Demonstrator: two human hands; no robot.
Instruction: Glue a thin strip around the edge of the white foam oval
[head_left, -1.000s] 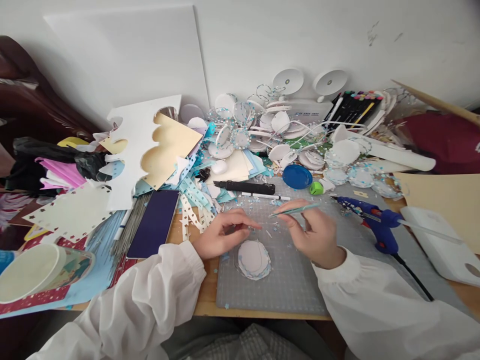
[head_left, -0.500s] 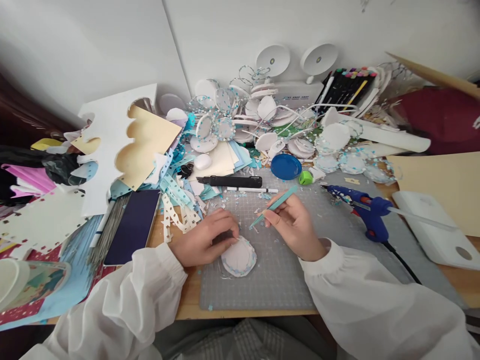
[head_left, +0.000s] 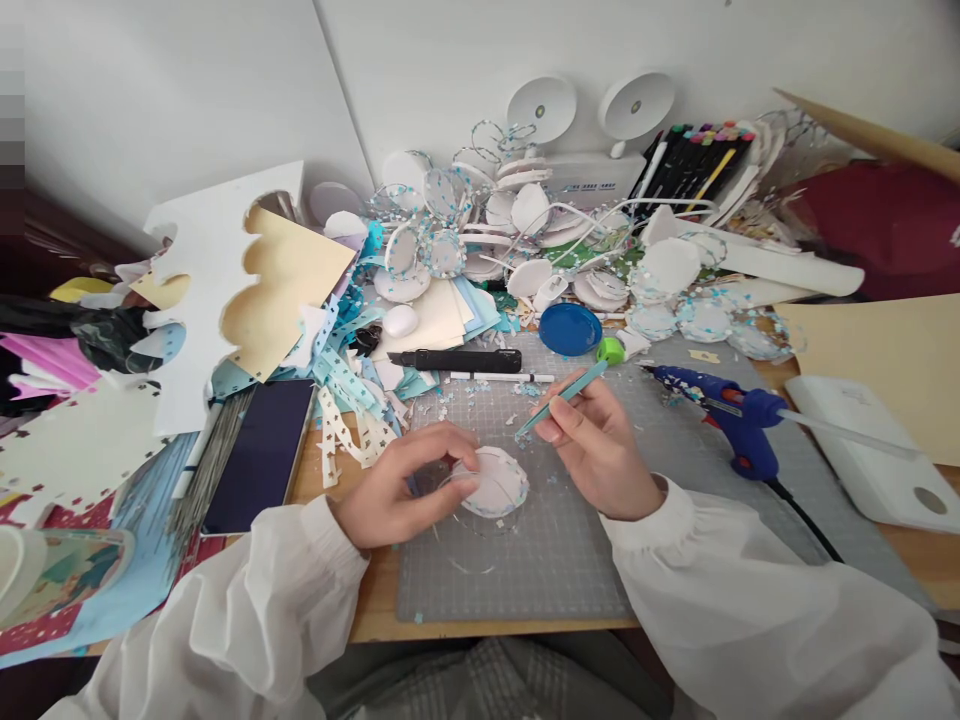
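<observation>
Pinched between the thumb and fingers of the right hand [head_left: 600, 435], teal tweezers [head_left: 566, 396] slant down to the left, their tips just beyond the white disc [head_left: 491, 483]. That disc, edged with small pale-blue pieces, is over the grey cutting mat [head_left: 555, 570], between the hands. At its left edge, the left hand [head_left: 409, 480] brings thumb and index fingertip close together beside loops of thin clear thread [head_left: 474, 568]; whether they grip it, I cannot tell. Farther off are a dark phone [head_left: 259, 455] to the left and a blue glue gun [head_left: 731, 410] to the right. Beyond the disc come a white pen [head_left: 502, 377], a black utility knife [head_left: 465, 360] and a blue lid [head_left: 570, 329], then heaped white discs [head_left: 529, 208].
</observation>
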